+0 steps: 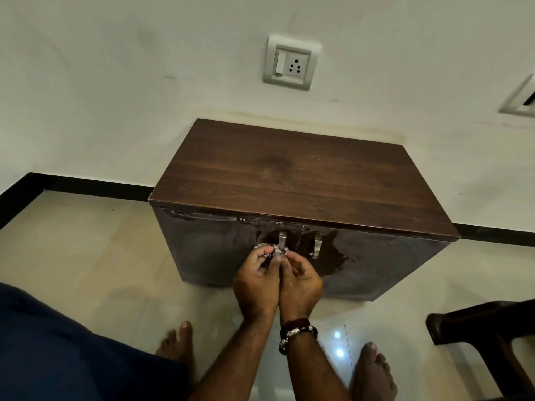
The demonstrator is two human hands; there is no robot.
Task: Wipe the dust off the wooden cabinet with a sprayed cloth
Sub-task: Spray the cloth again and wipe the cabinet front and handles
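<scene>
Both hands meet palm to palm before the cabinet front. The left hand (256, 287) and right hand (301, 280) pinch a bunched cloth (270, 251) at their fingertips, beside the left door handle (282, 240). Beyond them stands the wooden cabinet (292, 172), doors closed.

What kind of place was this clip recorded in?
Probably a room in a home: a low wooden cabinet stands against a plain wall with a switch-and-socket plate, on a glossy tiled floor, and the person is barefoot.
</scene>
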